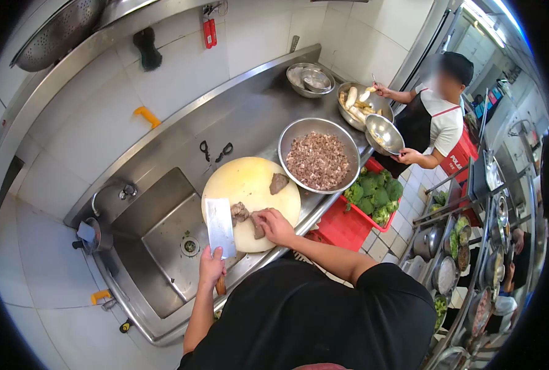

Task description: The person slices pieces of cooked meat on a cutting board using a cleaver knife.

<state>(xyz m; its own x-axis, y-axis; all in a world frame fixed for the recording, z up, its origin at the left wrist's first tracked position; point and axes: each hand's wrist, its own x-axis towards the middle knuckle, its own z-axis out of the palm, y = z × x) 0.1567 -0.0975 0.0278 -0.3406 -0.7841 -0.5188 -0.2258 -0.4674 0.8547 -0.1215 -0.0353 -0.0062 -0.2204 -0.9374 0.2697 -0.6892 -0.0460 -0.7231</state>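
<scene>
My left hand (211,269) is wrapped round the handle of a cleaver (221,227), its broad blade lying over the left side of a round cutting board (250,176). On the board, my right hand (274,227) has its fingers closed on a piece of meat (258,230). Chopped brownish meat (239,213) lies between the blade and that hand. A darker chunk (279,183) rests near the board's right edge. Beside the board stands a large steel bowl (282,148) full of diced meat (317,161).
A sink (163,246) lies left of the board; black scissors (216,150) are behind it. At the right, a co-worker (441,117) holds a bowl (385,134) by a basin of pale pieces (356,106). Broccoli (373,194) fills a red crate (386,223) below the counter.
</scene>
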